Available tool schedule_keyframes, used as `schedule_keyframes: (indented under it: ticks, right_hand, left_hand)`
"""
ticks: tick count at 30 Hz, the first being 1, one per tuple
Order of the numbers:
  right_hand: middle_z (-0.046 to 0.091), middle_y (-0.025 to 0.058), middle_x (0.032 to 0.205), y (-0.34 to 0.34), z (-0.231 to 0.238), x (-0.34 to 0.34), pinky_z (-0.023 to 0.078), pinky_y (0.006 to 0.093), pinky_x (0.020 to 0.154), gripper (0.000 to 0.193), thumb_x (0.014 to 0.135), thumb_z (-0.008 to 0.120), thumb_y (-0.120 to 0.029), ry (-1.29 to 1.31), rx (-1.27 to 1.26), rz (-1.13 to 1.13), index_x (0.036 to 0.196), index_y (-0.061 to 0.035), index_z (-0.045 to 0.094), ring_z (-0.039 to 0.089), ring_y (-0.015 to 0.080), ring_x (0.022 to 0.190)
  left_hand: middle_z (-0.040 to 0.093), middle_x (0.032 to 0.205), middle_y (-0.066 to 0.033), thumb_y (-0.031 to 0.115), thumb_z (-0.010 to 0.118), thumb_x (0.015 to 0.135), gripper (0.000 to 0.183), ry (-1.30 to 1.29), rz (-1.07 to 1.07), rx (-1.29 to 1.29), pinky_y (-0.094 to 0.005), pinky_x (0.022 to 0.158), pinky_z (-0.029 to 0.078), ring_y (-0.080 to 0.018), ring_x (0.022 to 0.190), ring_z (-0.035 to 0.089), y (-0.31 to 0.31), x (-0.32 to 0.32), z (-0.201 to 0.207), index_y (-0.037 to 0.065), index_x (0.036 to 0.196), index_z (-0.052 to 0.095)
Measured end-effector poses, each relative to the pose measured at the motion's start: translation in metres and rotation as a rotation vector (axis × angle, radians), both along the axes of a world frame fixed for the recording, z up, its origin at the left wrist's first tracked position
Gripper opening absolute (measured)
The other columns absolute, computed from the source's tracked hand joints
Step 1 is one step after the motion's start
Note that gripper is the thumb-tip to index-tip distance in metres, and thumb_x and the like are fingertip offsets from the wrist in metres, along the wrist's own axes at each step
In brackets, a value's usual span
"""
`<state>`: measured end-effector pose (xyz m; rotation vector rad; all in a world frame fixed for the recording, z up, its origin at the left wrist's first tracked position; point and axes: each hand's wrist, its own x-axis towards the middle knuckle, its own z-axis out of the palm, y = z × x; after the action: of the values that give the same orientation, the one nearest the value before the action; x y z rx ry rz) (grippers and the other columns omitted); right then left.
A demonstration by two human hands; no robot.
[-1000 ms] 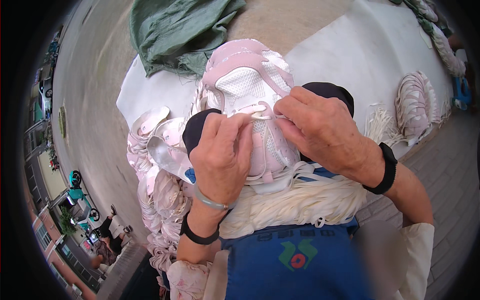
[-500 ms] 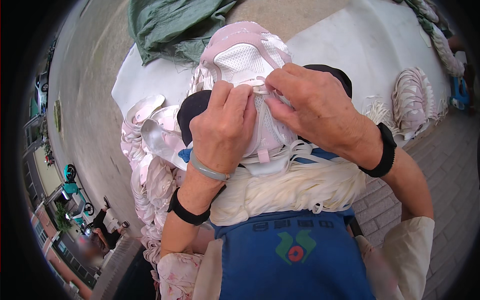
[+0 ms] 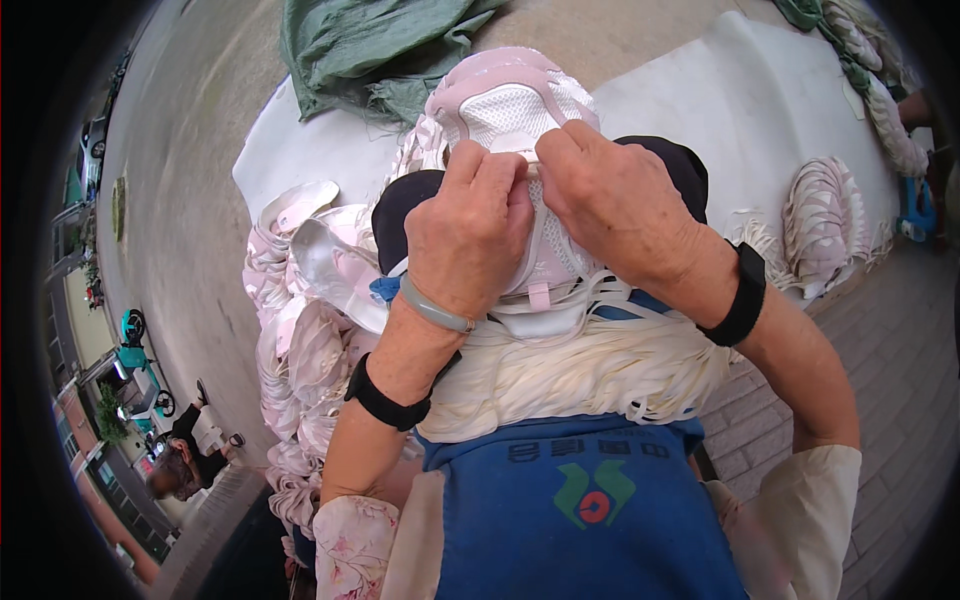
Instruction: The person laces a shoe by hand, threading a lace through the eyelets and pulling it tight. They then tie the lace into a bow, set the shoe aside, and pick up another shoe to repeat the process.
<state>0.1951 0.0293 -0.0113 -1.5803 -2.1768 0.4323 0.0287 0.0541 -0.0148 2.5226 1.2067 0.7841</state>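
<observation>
A pink and white mesh shoe upper (image 3: 505,112) rests across my lap, its toe end pointing away from me and its heel tab towards me. Over its lacing area my left hand (image 3: 470,228) is closed, fingertips pinched on a white shoelace. Close beside it, my right hand (image 3: 622,205) is also closed on the shoelace, with thumb and forefinger at the eyelet edge. The fingers hide most of the lace and the eyelets. Below the upper, a thick bundle of cream shoelaces (image 3: 590,368) lies over my blue apron (image 3: 530,540).
More pink and white shoe uppers (image 3: 290,335) are heaped at my left. A nested row of uppers (image 3: 825,215) lies on the white sheet (image 3: 740,90) at right. Beyond is a green sack (image 3: 375,55). Another person (image 3: 185,455) sits far left, near a teal scooter (image 3: 138,355).
My hands have drawn closer together over the upper, and the lace that showed between them is now mostly covered. The whole view has shifted slightly.
</observation>
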Motion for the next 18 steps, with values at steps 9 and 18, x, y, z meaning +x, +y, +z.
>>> schedule_keyframes:
  ticks: [9,18]
  right_hand:
    - [0.061,0.0146,0.085,-0.001,0.005,0.005,0.053,0.0423,0.065,0.015,0.084,0.064,-0.013,0.176,-0.027,-0.014,0.092,-0.003,0.057,0.065,0.0348,0.076]
    - [0.055,0.0138,0.084,0.001,0.003,-0.006,0.053,0.0368,0.057,0.015,0.083,0.064,-0.011,-0.101,0.061,0.042,0.088,-0.0026,0.052,0.065,0.0311,0.072]
  left_hand:
    - [0.055,0.084,-0.0093,0.007,0.067,0.079,0.012,-0.047,-0.008,-0.08,-0.037,0.052,0.048,-0.0283,0.064,0.061,0.003,-0.001,-0.001,0.006,0.091,0.062]
    - [0.057,0.086,-0.0107,0.004,0.067,0.08,0.013,-0.148,0.023,-0.197,-0.0373,0.056,0.049,-0.0297,0.068,0.062,0.004,-0.005,0.0,0.006,0.092,0.062]
